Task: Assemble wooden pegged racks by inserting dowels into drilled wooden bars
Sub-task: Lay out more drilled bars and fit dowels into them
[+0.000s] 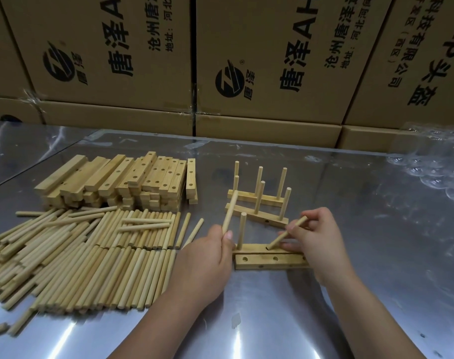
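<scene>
The fingers of the right hand [316,239] are curled round a tilted dowel [279,239]. Its lower tip is set at the mouth of what appears to be the middle hole of a drilled bar [254,247], which lies on the counter [272,320] just in front of the person. A spare dowel [230,211] is pinched in the fingers of the left hand [210,255], close by the bar's left end.

Because the dowel is presented at a slant, it can be jammed against the hole's edge if it is driven down before being stood up. The bar can also be tipped or pushed away, as it seems to be steadied only lightly, if at all. The upright peg [242,229] seated at the bar's left may be knocked by the spare dowel.

A second bar [262,263] is laid touching the front of the first, so little room is left for the lower fingers. Two finished racks [246,213] are stood just behind. A loose heap of dowels [91,255] and a stack of bars [122,177] are seen at the left, and cardboard boxes [117,47] at the back.
</scene>
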